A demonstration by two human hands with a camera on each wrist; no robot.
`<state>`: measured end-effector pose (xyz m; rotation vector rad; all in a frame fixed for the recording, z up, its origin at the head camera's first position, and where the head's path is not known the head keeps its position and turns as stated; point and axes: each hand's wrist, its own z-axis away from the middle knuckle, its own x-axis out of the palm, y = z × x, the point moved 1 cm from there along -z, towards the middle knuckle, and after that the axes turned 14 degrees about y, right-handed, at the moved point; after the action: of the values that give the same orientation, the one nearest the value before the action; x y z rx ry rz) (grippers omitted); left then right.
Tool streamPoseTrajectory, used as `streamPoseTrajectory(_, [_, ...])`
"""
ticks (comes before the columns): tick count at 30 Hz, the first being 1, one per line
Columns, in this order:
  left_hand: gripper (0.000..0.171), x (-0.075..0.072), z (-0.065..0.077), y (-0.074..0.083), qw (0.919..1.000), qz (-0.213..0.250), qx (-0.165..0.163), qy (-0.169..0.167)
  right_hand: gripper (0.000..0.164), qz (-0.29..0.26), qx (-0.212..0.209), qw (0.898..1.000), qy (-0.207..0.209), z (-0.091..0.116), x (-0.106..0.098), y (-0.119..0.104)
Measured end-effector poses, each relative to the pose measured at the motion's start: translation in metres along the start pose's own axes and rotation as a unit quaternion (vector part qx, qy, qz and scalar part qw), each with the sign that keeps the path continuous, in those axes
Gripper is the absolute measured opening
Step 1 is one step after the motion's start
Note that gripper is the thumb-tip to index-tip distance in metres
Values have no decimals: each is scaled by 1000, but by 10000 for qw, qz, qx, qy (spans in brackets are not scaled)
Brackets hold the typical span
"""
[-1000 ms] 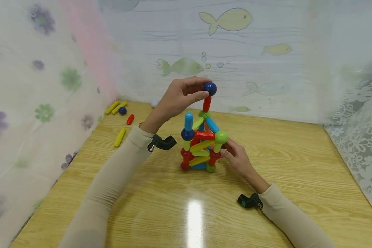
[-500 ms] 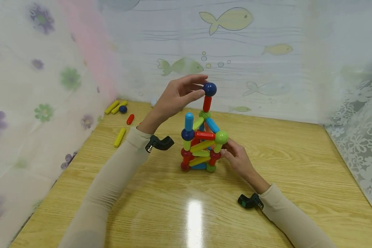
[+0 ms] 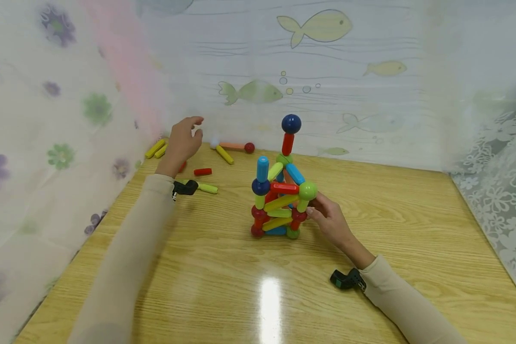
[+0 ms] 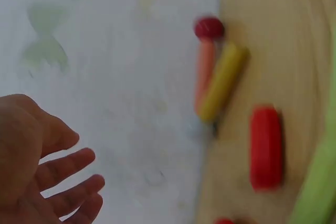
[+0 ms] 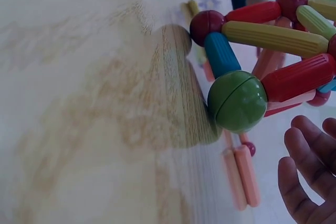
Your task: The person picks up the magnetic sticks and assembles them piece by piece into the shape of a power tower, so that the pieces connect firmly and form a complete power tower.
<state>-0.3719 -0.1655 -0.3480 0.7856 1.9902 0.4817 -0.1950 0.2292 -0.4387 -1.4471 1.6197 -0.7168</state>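
A tower of magnetic sticks and balls (image 3: 284, 188) stands on the table in the head view. On its back corner rises a red stick (image 3: 287, 144) topped by a dark blue ball (image 3: 291, 123); a blue stick (image 3: 263, 169) points up at the left corner. My right hand (image 3: 333, 222) holds the tower's right side, thumb at a red ball (image 3: 299, 214), some fingers hidden behind. Its lower fingers (image 5: 299, 182) are loose beside the tower in the right wrist view. Well to the left, my empty left hand (image 3: 182, 145) is in the air, fingers relaxed, over loose pieces.
Loose yellow sticks (image 3: 155, 149) lie at the back left. Near the left hand are a short red stick (image 3: 203, 172) and a light green stick (image 3: 208, 188). Against the back curtain lie a salmon stick (image 3: 232, 146), a red ball (image 3: 249, 147) and a yellow stick (image 3: 225, 155).
My left hand has let go of the dark blue ball, which stays atop the red stick, and has moved left over the loose pieces. The right hand keeps its place.
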Motion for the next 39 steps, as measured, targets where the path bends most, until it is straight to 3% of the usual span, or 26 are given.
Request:
streamPoseTrajectory(4, [52, -4, 3, -36, 9959, -662, -484, -371, 39, -1, -8, 10000, 15, 0, 0, 0])
streamPoseTrajectory(8, [53, -8, 11, -62, 9861, -1142, -808, -891, 39, -24, -11, 10000, 21, 1, 1, 0])
streamPoseTrajectory(12, [39, -9, 20, -79, 9797, -1484, -641, -1185, 39, -41, -21, 10000, 10, 1, 1, 0])
streamPoseTrajectory(17, [34, -9, 28, -88, 9824, -1445, -628, -1006, 40, 31, -27, 10000, 2, 0, 1, -1])
streamPoseTrajectory(22, [45, -10, 28, -90, 9843, -1071, -1150, -809, 39, 55, -15, 10000, -25, -1, 0, -2])
streamPoseTrajectory(25, [45, -11, 27, -89, 9874, -672, -1250, -697, 39, 76, -22, 10000, -31, -1, -1, -2])
streamPoseTrajectory(33, [47, -8, 24, -74, 9970, -310, -645, -306, 38, 17, -85, 9999, 130, -2, 0, -3])
streamPoseTrajectory(39, [46, -7, 20, -39, 9993, 296, -184, 148, 45, -612, -196, 9959, 639, -24, -6, -19])
